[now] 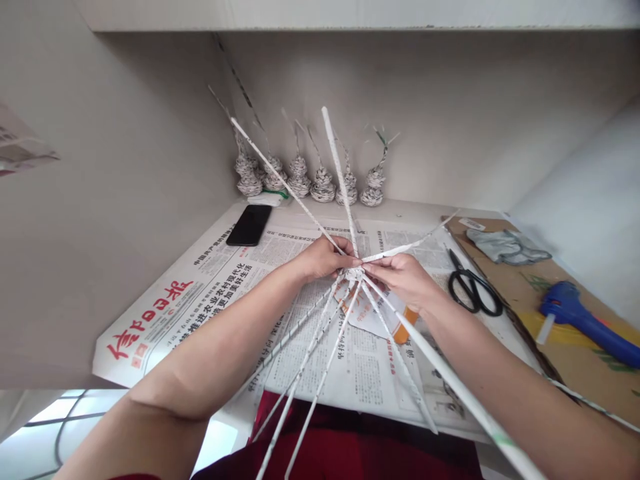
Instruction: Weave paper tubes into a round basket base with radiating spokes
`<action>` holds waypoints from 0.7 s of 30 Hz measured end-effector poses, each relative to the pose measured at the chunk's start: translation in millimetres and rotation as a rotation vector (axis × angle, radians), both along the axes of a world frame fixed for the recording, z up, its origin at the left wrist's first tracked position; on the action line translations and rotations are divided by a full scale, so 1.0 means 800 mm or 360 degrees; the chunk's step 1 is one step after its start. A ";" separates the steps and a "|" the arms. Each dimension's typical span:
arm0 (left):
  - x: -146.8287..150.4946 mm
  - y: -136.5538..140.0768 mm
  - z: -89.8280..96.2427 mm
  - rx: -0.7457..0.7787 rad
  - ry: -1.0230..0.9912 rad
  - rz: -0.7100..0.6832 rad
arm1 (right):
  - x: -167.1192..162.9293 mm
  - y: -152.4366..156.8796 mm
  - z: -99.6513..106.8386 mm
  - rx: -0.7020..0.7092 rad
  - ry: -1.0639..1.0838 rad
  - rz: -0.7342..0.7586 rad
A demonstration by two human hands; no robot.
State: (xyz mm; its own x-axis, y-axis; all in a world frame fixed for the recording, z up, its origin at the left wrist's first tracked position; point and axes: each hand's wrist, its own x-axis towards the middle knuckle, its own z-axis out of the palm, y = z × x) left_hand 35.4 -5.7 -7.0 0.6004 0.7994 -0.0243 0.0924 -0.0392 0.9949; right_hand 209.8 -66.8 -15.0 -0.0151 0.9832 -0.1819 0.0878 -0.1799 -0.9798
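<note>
Several rolled newspaper tubes radiate from a small woven paper base [355,273] held between my two hands above the newspaper. My left hand [329,259] pinches the left side of the woven centre, fingers curled behind it. On the opposite side, my right hand [397,270] pinches a paper tube [395,252] that points up and to the right. One long tube [336,163] stands up away from me, and others slant down toward my lap. A thick white tube [445,370] passes over my right forearm. Part of my fingertips is hidden behind the weave.
Newspaper [210,300] covers the table. A black phone [249,225] lies at the left. Several woven paper gourds [323,185] line the back wall. At the right are black scissors [473,283], a grey cloth [507,247], cardboard [525,280] and a blue glue gun [580,320].
</note>
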 end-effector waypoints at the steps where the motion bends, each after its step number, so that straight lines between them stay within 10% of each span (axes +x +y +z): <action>1: 0.001 -0.001 0.000 -0.0009 0.0000 0.0019 | 0.000 0.001 -0.002 0.0022 -0.0030 -0.0009; 21: 0.004 0.003 -0.003 -0.0423 -0.0030 0.0303 | -0.013 0.003 -0.016 0.0205 -0.0054 -0.0022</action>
